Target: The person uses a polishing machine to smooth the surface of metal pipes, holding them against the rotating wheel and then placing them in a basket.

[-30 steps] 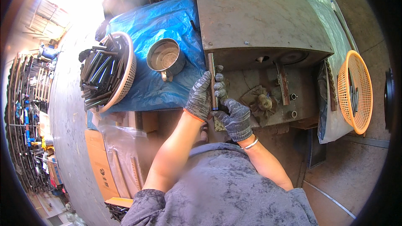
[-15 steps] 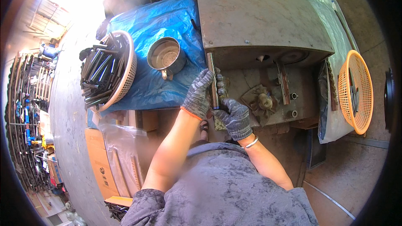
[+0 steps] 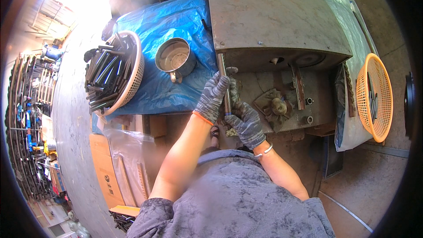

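A slim metal tube (image 3: 221, 64) stands nearly lengthwise in front of me, at the left edge of the grey metal machine. My left hand (image 3: 212, 97), in a grey knit glove with an orange cuff, is closed around the middle of it. At the tube's near end my right hand (image 3: 247, 125), gloved alike, has its fingers closed on the tube. The fingertips of my left hand show on the tube's right side. Beside my right hand lies a dark cloth with a round knob (image 3: 278, 105) on the machine bed.
On blue plastic sheeting (image 3: 194, 22) stand a metal mug (image 3: 176, 57) and a pale basket (image 3: 135, 68) heaped with dark metal tubes (image 3: 105, 70). An orange basket (image 3: 362, 92) with a few tubes sits at the right. A metal hood (image 3: 277, 11) covers the machine. Cardboard (image 3: 105, 167) stands below left.
The tube has tilted slightly and its near end has shifted a little to the right. My left hand has moved slightly right and my fingers have shifted along the tube.
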The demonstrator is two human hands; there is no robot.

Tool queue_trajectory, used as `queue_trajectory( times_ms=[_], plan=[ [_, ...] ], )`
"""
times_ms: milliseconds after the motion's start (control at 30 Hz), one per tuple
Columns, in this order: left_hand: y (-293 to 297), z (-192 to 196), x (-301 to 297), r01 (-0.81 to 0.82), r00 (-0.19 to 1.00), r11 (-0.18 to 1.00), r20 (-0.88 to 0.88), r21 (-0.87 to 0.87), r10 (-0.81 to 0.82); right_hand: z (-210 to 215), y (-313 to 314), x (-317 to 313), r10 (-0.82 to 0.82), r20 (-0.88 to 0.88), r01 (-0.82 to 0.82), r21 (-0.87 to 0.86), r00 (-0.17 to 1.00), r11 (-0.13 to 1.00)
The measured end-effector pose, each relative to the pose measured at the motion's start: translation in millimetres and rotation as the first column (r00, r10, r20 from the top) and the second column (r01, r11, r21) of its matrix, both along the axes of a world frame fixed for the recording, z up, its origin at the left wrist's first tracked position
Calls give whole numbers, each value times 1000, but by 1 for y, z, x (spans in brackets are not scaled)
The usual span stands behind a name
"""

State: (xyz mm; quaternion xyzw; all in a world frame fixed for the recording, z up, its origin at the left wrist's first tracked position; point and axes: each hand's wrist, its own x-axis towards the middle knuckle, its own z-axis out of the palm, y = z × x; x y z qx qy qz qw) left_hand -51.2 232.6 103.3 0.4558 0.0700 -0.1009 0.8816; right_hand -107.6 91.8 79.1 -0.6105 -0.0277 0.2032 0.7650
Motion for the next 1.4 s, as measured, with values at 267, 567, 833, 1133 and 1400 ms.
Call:
queue_trajectory(
  times_ms=[267,567,833,1133,1400],
  plan=[
    [4,-7,-4,94,988,972,-98,-214,-117,-2,-1,-2,-6,-39,8,53,999,999],
    [7,-8,-7,15,1000,995,3,-96,-15,6,-2,-4,127,-355,31,407,926,913],
    [9,-15,-8,-31,999,998,8,52,31,-3,-1,-5,149,-351,16,427,925,904],
    [13,-31,-8,-53,998,997,-12,56,54,-5,3,-4,174,-405,34,458,898,889],
    [18,-31,-12,-75,997,992,-1,102,76,2,11,-2,164,-482,62,419,861,906]
  ],
)
